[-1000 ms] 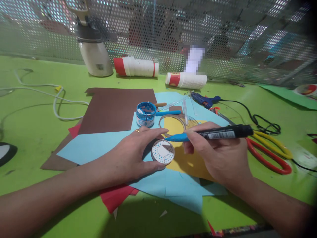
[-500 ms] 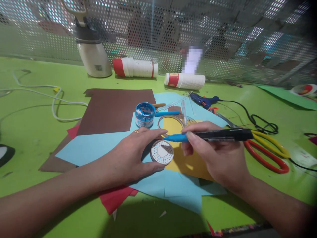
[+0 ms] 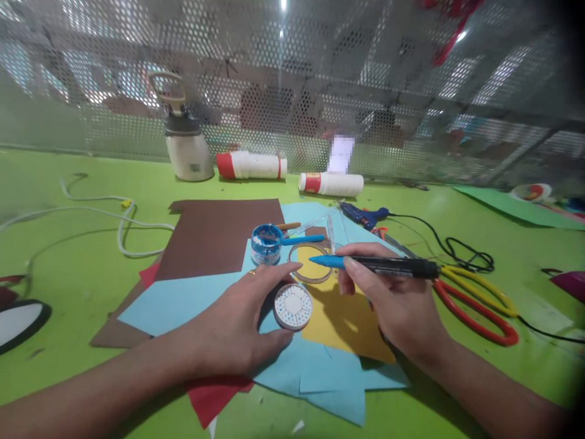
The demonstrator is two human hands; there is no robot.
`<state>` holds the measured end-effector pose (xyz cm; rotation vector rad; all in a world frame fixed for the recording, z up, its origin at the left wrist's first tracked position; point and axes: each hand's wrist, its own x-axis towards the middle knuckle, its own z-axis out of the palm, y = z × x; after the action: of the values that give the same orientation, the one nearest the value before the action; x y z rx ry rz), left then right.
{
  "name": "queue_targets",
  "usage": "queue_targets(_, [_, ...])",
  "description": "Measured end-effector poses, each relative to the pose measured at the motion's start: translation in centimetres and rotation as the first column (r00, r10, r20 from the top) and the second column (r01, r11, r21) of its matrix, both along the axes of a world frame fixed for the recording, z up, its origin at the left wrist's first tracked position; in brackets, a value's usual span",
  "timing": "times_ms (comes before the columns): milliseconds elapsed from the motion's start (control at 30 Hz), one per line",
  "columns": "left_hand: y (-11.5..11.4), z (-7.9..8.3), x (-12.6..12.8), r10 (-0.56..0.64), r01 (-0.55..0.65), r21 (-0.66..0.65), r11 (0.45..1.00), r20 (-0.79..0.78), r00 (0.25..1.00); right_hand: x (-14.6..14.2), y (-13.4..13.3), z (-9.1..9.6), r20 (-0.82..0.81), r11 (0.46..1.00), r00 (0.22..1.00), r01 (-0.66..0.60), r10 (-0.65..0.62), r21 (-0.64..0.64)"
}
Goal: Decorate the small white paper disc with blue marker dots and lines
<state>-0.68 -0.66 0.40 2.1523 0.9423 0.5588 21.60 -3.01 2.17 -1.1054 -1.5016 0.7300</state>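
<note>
A small round white disc (image 3: 293, 307) lies on the papers, with a hexagon, dividing lines and blue and dark dots on its face. My left hand (image 3: 233, 323) curves around its left side, thumb and forefinger spread. The thumb tip is at the lower edge; whether it touches I cannot tell. In my right hand (image 3: 402, 305) is a black marker (image 3: 393, 267) with a blue front end, pinched between thumb and fingers. Its tip points left, raised above and apart from the disc. Behind the disc are a thin ring (image 3: 315, 280) and a jar of blue paint (image 3: 266, 247).
Yellow paper (image 3: 342, 332), light blue paper (image 3: 183, 302) and brown paper (image 3: 223, 235) overlap on the green table. Scissors (image 3: 475, 314) and a blue glue gun (image 3: 363, 215) with a black cord lie right. Stacked paper cups (image 3: 336, 184) and a bottle (image 3: 189, 155) stand farther back.
The view has tilted up, so things appear lower. The marker tip has moved up, away from the disc's edge. My left fingertips have spread away from the disc.
</note>
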Motion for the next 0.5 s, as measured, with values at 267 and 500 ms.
queue_targets(267, [0.4, -0.9, 0.0, 0.022, -0.022, 0.016, 1.0, 0.038, 0.999, 0.0, 1.6, 1.7, -0.179, 0.994, 0.982, -0.079, 0.065, -0.069])
queue_targets(500, [0.7, -1.1, 0.2, -0.036, 0.031, 0.104, 0.994, 0.055, 0.998, -4.0, 6.7, 4.5, 0.077, 0.997, 0.995, -0.06, 0.064, -0.053])
